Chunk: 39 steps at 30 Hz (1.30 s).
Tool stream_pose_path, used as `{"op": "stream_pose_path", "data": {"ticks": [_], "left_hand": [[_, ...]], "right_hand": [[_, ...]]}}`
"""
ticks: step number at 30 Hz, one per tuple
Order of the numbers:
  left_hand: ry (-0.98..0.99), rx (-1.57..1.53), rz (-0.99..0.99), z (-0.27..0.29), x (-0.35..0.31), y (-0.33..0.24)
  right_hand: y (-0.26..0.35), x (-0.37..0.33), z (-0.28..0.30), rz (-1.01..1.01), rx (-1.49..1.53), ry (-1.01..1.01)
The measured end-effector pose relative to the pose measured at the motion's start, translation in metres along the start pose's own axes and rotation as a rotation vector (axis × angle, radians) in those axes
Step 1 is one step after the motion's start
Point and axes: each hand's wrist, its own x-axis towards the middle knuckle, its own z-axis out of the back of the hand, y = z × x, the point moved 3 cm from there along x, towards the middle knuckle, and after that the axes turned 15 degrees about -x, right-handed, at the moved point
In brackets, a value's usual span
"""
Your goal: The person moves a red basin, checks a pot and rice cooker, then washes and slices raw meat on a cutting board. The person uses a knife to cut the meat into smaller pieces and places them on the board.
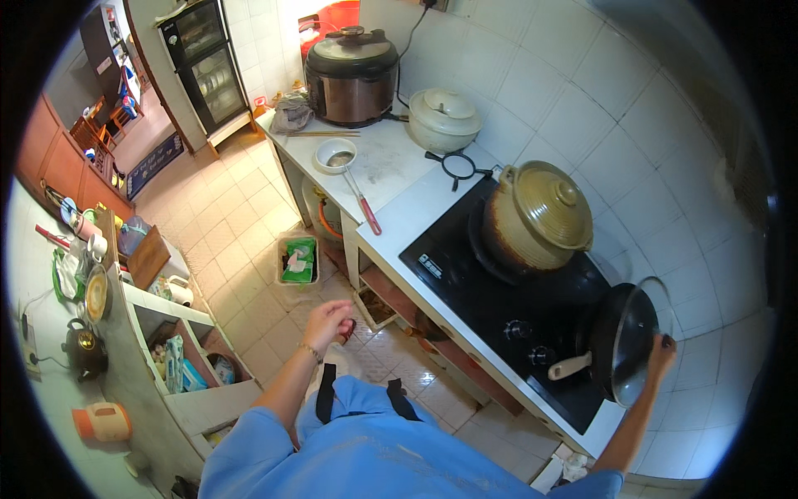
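At the lower right, my right hand (662,353) grips the dark knob of a clear glass lid (656,303). The lid is tilted over a black frying pan (608,333) with a beige handle (570,366). Whether its rim touches the pan I cannot tell. The pan stands on the near end of a black glass gas hob (474,287), beside two control knobs. My left hand (328,324) hangs in front of my body above the tiled floor, its fingers curled and nothing visible in them.
A brown lidded clay pot (536,220) sits on the farther burner. Beyond it are a black pot-stand ring (459,166), a white lidded pot (445,121), a pressure cooker (352,79) and a red-handled strainer (337,156). A bin (299,259) stands on the floor; shelving (187,333) lines the left.
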Motion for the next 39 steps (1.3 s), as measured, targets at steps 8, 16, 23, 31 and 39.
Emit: {"op": "stream_pose_path", "data": {"ticks": [8,16,23,31,39], "left_hand": [[-0.088,-0.324,-0.125,-0.007,0.177,-0.101],[-0.135,-0.357,0.230,-0.057,0.269,-0.144],[0.059,-0.495,0.389,-0.047,0.320,-0.157],[0.060,-0.786,0.374,-0.086,0.367,-0.155],[0.141,-0.893,0.407,-0.118,0.410,-0.161]], "right_hand": [[0.091,-0.060,0.156,-0.087,0.089,0.023],[0.346,-0.140,0.190,-0.023,0.175,0.079],[0.480,-0.158,0.179,0.057,0.324,0.236],[0.567,-0.161,0.160,0.156,0.276,0.215],[0.650,-0.153,0.134,0.478,0.073,0.275]]}}
